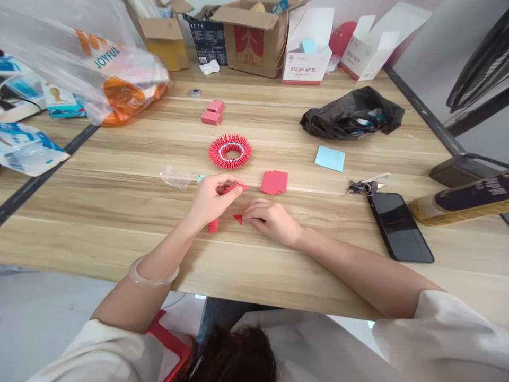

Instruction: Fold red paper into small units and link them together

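Note:
My left hand (pixel 212 199) is closed, with thumb and fingers pinching red folded paper pieces (pixel 244 187); the palm hides part of them. Below its wrist, a short row of red folded paper pieces (pixel 213 226) lies on the table. My right hand (pixel 274 220) is low over the wood, its fingertips closed on a small red folded paper triangle (pixel 238 218). Beyond both hands sits a ring of red folded paper pieces (pixel 217 152) with a light blue inner band. A loose stack of red paper squares (pixel 274 182) lies just past my right hand.
Two small red paper blocks (pixel 211 118) lie farther back. Light blue sticky notes (pixel 330 158), a black plastic bag (pixel 352 114), keys (pixel 363 186), a phone (pixel 400 227) and a can (pixel 461 199) are to the right. Boxes (pixel 254 45) line the back; an orange-printed bag (pixel 127 85) stands left.

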`<action>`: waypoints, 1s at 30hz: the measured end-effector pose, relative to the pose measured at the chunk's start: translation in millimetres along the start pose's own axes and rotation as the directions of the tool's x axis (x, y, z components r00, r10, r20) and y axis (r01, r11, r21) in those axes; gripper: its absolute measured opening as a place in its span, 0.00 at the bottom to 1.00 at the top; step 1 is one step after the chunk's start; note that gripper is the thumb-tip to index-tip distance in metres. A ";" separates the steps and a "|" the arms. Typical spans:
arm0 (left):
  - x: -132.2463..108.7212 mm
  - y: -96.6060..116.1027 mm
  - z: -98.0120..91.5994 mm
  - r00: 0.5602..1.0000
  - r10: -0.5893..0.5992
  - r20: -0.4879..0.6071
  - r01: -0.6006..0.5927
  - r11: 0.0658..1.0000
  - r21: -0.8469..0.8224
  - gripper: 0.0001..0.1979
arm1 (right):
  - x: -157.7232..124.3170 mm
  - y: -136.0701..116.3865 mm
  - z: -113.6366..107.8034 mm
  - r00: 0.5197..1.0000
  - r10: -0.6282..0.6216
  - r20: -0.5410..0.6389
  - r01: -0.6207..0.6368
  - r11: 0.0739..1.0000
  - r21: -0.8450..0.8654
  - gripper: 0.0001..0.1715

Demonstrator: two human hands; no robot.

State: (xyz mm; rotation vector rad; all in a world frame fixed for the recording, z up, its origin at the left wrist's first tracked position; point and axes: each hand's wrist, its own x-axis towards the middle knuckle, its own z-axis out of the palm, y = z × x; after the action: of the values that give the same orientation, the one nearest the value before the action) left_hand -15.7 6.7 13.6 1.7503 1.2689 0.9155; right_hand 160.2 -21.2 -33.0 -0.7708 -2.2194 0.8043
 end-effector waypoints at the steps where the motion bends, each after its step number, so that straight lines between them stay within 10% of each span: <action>1: -0.1 -0.4 0.1 1.000 0.008 0.007 -0.008 1.000 0.006 0.09 | -0.8 -0.2 0.1 1.000 0.013 -0.013 -0.013 1.000 0.006 0.13; 11: -0.3 1.5 1.8 1.000 -0.002 0.018 0.002 1.000 0.007 0.07 | 0.1 -5.0 -1.0 0.995 -0.085 0.041 0.087 0.996 -0.033 0.13; 17: -4.0 3.5 1.1 0.988 0.150 -0.020 -0.149 0.988 0.041 0.08 | -3.5 -4.4 1.3 0.957 0.169 -0.235 -0.127 0.974 0.187 0.07; 23: -11.8 4.3 1.1 0.841 0.534 -0.092 -0.461 0.794 0.395 0.06 | -4.0 0.3 3.9 0.884 0.368 -0.290 -0.190 0.848 0.495 0.04; 30: -8.0 0.9 0.8 0.758 0.652 -0.008 -0.619 0.723 0.305 0.02 | -1.4 -2.1 2.1 0.858 0.405 -0.317 -0.129 0.766 0.630 0.04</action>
State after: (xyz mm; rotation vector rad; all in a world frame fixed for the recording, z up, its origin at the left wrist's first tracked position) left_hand -16.6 -1.3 13.2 2.4807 0.8817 1.2763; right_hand 158.9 -24.2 -33.3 -0.8600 -1.3422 1.2488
